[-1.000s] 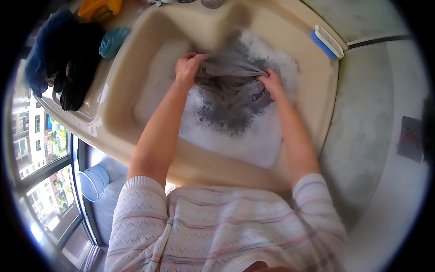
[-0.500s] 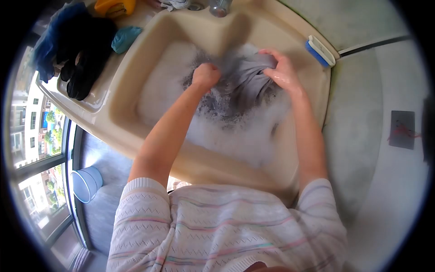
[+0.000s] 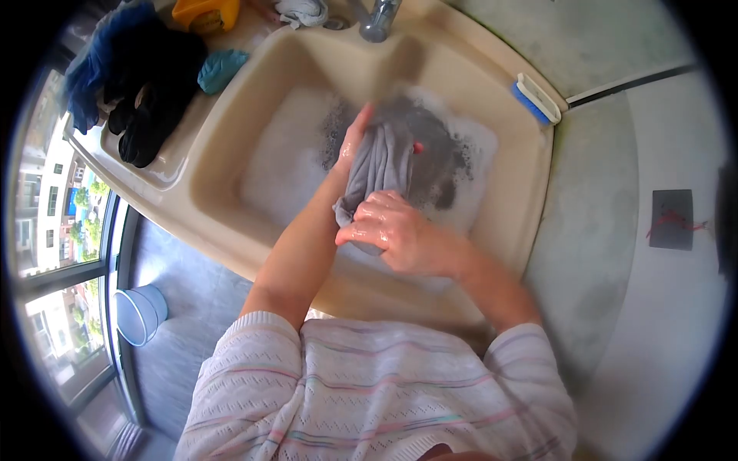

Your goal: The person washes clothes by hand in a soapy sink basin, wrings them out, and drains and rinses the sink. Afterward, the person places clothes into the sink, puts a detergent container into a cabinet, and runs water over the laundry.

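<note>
We have the near end of the grey cloth [image 3: 380, 157] clenched in our right hand [image 3: 400, 234], while our left hand [image 3: 350, 146] lies along the cloth's 9 o'clock side, a fingertip showing at 3 o'clock; we cannot tell how firmly that hand grips. The cloth is above the suds [image 3: 269, 169] in the tan basin [image 3: 469, 88], its long axis running roughly from 1 o'clock to 7 o'clock. From our right fist it stretches toward 12 o'clock, so our right hand is nearer its lower end and our left its far end.
</note>
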The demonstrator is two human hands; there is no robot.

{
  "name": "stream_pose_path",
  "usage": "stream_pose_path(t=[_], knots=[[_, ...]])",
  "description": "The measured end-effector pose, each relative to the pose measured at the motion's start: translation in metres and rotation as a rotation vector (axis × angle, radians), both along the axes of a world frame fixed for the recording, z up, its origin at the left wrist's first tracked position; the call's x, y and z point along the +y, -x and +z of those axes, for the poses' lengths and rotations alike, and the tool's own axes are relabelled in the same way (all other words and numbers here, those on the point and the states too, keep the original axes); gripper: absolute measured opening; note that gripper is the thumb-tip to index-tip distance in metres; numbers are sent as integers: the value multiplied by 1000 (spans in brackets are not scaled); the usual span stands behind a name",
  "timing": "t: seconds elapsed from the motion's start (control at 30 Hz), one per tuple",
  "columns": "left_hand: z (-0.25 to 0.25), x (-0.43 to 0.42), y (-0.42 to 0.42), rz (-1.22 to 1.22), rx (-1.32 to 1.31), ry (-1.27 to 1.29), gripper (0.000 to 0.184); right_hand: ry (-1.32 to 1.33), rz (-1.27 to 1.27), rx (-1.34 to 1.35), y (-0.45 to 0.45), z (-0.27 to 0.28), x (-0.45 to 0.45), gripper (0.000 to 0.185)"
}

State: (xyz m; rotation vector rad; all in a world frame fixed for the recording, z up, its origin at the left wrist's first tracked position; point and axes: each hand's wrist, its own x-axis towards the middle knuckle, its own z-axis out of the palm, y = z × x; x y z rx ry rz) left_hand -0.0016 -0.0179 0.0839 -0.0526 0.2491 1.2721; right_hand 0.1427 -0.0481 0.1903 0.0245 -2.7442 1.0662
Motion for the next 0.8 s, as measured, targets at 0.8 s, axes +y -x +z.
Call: stream_pose_path(t=[0.8], knots=[[40,7,-29,128,-109,-216,56,1896,46,836,50,-69,109,46]])
